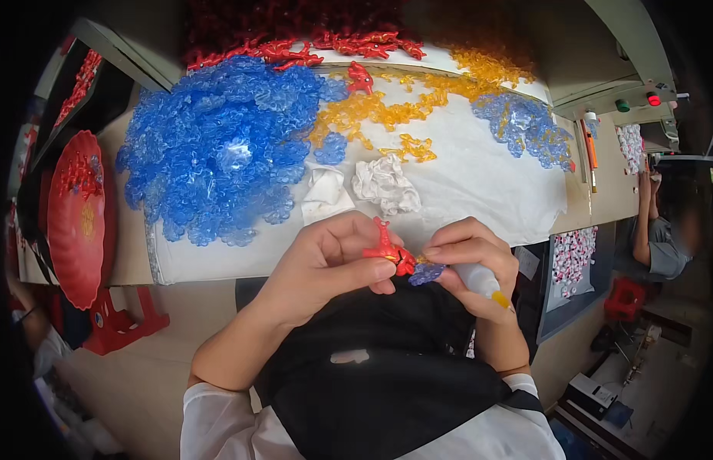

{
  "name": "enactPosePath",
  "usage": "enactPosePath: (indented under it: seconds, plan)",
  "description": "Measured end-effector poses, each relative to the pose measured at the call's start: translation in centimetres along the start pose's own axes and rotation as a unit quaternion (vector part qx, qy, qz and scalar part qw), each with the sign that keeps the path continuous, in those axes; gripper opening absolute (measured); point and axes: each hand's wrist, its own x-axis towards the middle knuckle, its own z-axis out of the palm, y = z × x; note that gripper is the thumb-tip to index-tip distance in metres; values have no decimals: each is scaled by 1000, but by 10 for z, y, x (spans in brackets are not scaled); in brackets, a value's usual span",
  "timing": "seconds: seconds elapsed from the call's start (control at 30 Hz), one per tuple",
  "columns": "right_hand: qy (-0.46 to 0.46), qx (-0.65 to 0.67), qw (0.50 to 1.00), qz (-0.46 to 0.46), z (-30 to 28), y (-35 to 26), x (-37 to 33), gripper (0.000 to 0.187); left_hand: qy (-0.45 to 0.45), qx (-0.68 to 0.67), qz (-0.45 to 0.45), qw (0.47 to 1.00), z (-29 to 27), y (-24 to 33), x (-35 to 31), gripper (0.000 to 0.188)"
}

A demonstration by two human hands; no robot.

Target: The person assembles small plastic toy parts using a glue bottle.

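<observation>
Head view shows our left hand (329,257) pinching a red figurine (387,250) between thumb and fingers, just off the near edge of the desk (613,195). Our right hand (477,244) pinches a clear blue piece (426,274) between thumb and fingers, right beside the figurine, and also holds a white bottle (474,277). Beyond, we see crumpled tissue (385,184), a blue heap (218,146) at left and yellow pieces (387,113) farther off.

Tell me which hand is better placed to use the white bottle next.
Probably the right hand: the white bottle sits in its grip, though it also pinches a small blue piece. The left hand holds the red figure.
</observation>
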Motion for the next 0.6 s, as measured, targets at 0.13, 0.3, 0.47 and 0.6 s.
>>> enactPosePath:
  seconds: [0.13,0.3,0.47,0.6]
  plan:
    - [-31,-40,998,-41,-4,-4,0,17,-7,-15,-25,1000,4,2,-2,13]
    - [-75,-65,993,-62,-8,-9,6,27,-13,-11,-52,998,2,4,-1,14]
    - [-104,-74,989,-69,-7,-8,11,28,10,-26,-82,996,-2,3,2,11]
    - [-116,-86,987,-73,-6,-6,13,29,11,-3,-85,996,-4,5,3,11]
